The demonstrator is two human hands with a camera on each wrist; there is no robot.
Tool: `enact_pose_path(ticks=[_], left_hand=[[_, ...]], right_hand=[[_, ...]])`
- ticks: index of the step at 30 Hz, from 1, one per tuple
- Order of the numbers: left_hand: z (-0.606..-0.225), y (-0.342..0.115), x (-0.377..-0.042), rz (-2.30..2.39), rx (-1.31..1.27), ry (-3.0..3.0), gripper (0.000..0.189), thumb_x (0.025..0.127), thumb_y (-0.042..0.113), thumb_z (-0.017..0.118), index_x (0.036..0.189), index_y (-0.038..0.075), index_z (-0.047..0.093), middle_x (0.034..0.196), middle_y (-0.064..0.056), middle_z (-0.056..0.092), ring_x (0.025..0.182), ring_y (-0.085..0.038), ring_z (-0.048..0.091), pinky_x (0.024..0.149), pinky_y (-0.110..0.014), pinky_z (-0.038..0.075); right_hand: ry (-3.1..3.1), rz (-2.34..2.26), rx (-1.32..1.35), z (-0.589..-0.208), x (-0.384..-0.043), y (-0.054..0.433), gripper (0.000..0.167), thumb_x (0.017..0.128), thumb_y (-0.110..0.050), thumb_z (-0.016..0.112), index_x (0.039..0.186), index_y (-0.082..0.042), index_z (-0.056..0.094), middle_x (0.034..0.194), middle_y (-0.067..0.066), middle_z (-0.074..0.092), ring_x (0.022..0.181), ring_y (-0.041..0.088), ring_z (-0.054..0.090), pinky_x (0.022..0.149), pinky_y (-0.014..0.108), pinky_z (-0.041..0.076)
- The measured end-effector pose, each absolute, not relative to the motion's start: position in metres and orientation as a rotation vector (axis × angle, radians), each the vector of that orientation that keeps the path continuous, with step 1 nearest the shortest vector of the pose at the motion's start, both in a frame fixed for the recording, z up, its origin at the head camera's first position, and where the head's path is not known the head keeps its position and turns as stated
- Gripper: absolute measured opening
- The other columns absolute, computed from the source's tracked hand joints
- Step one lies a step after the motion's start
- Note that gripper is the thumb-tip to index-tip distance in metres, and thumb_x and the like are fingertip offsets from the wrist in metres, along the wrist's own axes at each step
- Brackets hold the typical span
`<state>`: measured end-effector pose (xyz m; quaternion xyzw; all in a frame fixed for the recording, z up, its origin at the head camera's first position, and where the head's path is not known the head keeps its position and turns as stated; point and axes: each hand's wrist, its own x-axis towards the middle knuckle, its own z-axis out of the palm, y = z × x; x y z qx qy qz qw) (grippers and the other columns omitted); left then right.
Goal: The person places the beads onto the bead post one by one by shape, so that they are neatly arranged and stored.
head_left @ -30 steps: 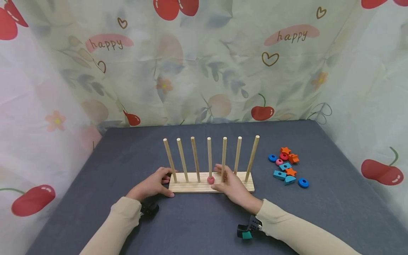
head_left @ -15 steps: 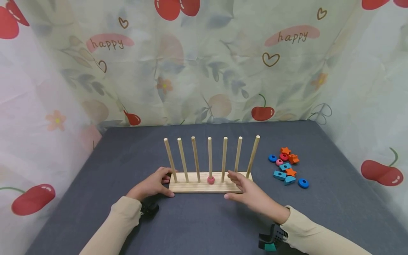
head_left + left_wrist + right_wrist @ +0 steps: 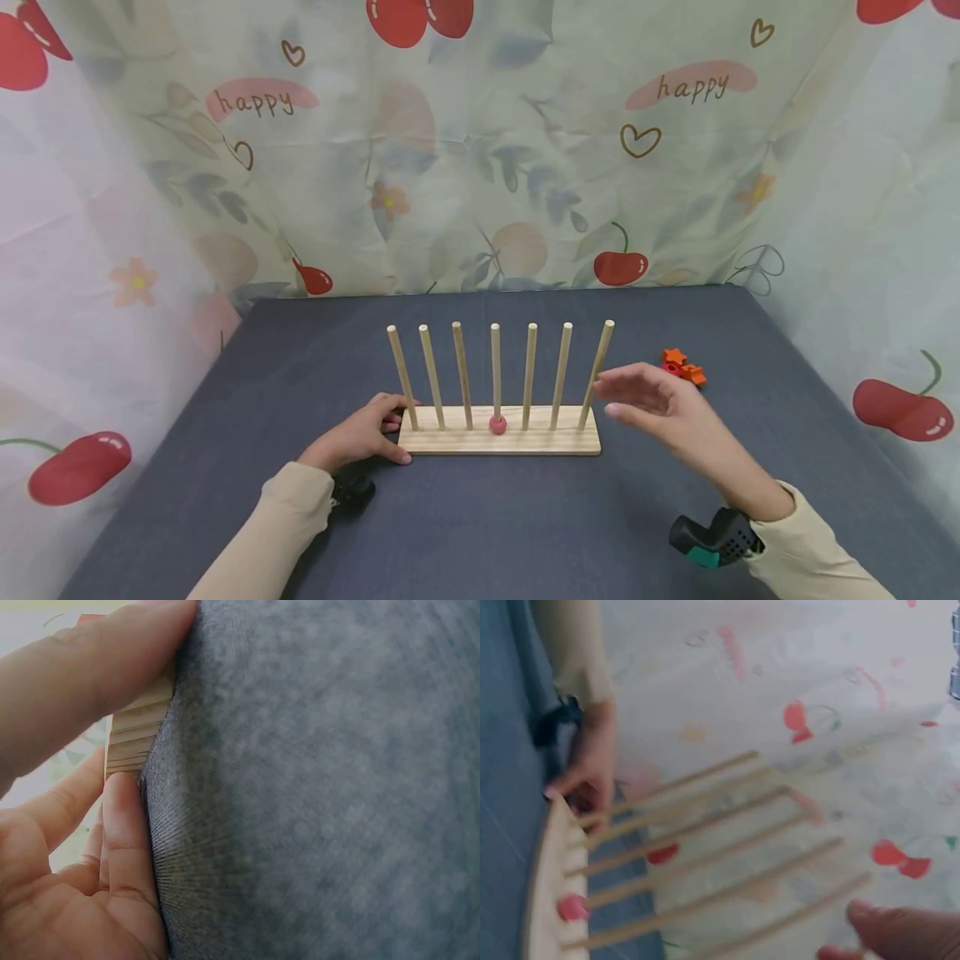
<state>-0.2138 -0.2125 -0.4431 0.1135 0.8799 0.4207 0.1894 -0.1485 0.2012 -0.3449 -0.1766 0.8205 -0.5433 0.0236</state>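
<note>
A wooden peg rack (image 3: 450, 444) with several upright pegs stands mid-table in the head view. One pink bead (image 3: 497, 425) sits at the bottom of its middle peg. My left hand (image 3: 366, 433) grips the rack's left end; in the left wrist view the thumb (image 3: 82, 671) and fingers lie on either side of the wood (image 3: 139, 735). To the right of the rack, my right hand (image 3: 667, 408) is raised with nothing in it, fingers extended and thumb apart. Orange pieces, one a star (image 3: 673, 356), show just beyond it.
A red ring (image 3: 670, 367) lies among the orange pieces; my right hand hides the other pieces of that pile. The dark cloth-covered table (image 3: 480, 525) is closed in by a printed curtain (image 3: 480, 167) at the back and sides.
My right hand has left the bead at the middle peg and moved right, past the rack to the loose pieces, covering most of them. The left hand and rack have stayed put.
</note>
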Motion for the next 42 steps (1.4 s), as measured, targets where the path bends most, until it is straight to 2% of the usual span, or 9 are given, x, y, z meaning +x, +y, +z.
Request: enact_pose_path(ticks=[6, 11, 14, 17, 20, 24, 27, 34, 42], left_hand=[[-0.443, -0.212, -0.214, 1.184, 0.305, 2.471, 0.078, 0.068, 0.014, 0.089, 0.135, 0.007, 0.051, 0.126, -0.014, 0.04, 0.118, -0.03, 0.046, 0.104, -0.046, 0.041], [-0.445, -0.213, -0.215, 1.178, 0.316, 2.482, 0.078, 0.067, 0.015, 0.089, 0.135, 0.007, 0.051, 0.126, -0.014, 0.041, 0.117, -0.029, 0.046, 0.104, -0.046, 0.041], [-0.446, -0.215, -0.215, 1.178, 0.328, 2.481, 0.079, 0.067, 0.015, 0.089, 0.135, 0.007, 0.051, 0.126, -0.014, 0.041, 0.117, -0.029, 0.046, 0.104, -0.046, 0.041], [-0.447, -0.215, -0.215, 1.193, 0.324, 2.472, 0.079, 0.067, 0.015, 0.089, 0.135, 0.007, 0.051, 0.126, -0.014, 0.04, 0.117, -0.029, 0.046, 0.104, -0.046, 0.041], [-0.446, -0.215, -0.215, 1.196, 0.322, 2.471, 0.078, 0.068, 0.015, 0.089, 0.135, 0.007, 0.051, 0.126, -0.014, 0.04, 0.117, -0.029, 0.046, 0.104, -0.046, 0.041], [-0.445, -0.214, -0.215, 1.191, 0.318, 2.473, 0.078, 0.067, 0.014, 0.089, 0.135, 0.007, 0.051, 0.125, -0.014, 0.041, 0.116, -0.028, 0.046, 0.104, -0.046, 0.041], [-0.444, -0.214, -0.215, 1.187, 0.309, 2.472, 0.078, 0.067, 0.014, 0.089, 0.135, 0.007, 0.051, 0.125, -0.013, 0.041, 0.116, -0.028, 0.046, 0.104, -0.046, 0.04], [-0.444, -0.213, -0.214, 1.181, 0.328, 2.484, 0.077, 0.068, 0.012, 0.088, 0.135, 0.006, 0.051, 0.124, -0.015, 0.041, 0.117, -0.03, 0.047, 0.104, -0.046, 0.041], [-0.444, -0.214, -0.213, 1.175, 0.345, 2.48, 0.075, 0.069, 0.012, 0.088, 0.135, 0.006, 0.051, 0.125, -0.015, 0.041, 0.117, -0.03, 0.046, 0.103, -0.045, 0.041]], right_hand=[[2.77, -1.859, -0.504, -0.331, -0.157, 0.232, 0.033, 0.094, -0.012, 0.063, 0.125, -0.003, 0.056, 0.114, -0.009, 0.066, 0.102, 0.002, 0.065, 0.079, 0.016, 0.053], [2.844, -1.828, -0.254, -0.338, -0.177, 0.256, 0.039, 0.095, -0.025, 0.062, 0.13, -0.01, 0.054, 0.117, -0.017, 0.062, 0.104, -0.005, 0.061, 0.081, 0.009, 0.048], [2.862, -1.701, -0.135, -0.35, -0.19, 0.268, 0.046, 0.094, -0.036, 0.062, 0.132, -0.012, 0.054, 0.119, -0.016, 0.061, 0.101, -0.01, 0.057, 0.081, 0.007, 0.045], [2.871, -1.534, -0.055, -0.365, -0.201, 0.278, 0.055, 0.092, -0.047, 0.06, 0.134, -0.013, 0.053, 0.126, -0.002, 0.061, 0.096, -0.013, 0.054, 0.078, 0.011, 0.046], [2.868, -1.405, -0.012, -0.382, -0.213, 0.284, 0.063, 0.09, -0.052, 0.06, 0.136, -0.009, 0.052, 0.131, 0.013, 0.059, 0.098, -0.002, 0.057, 0.079, 0.022, 0.049], [2.865, -1.289, 0.003, -0.403, -0.225, 0.289, 0.066, 0.09, -0.051, 0.061, 0.135, -0.003, 0.053, 0.128, 0.02, 0.061, 0.108, 0.026, 0.059, 0.081, 0.036, 0.051], [2.862, -1.189, 0.001, -0.412, -0.232, 0.29, 0.063, 0.092, -0.047, 0.062, 0.133, -0.001, 0.054, 0.126, 0.023, 0.061, 0.112, 0.035, 0.056, 0.083, 0.039, 0.05], [2.882, -1.058, -0.014, -0.422, -0.24, 0.287, 0.056, 0.091, -0.039, 0.066, 0.128, 0.002, 0.058, 0.125, 0.026, 0.06, 0.113, 0.039, 0.055, 0.091, 0.051, 0.047], [2.92, -0.983, -0.025, -0.429, -0.246, 0.285, 0.045, 0.093, -0.03, 0.066, 0.123, 0.003, 0.061, 0.119, 0.027, 0.063, 0.104, 0.037, 0.06, 0.085, 0.048, 0.051]])
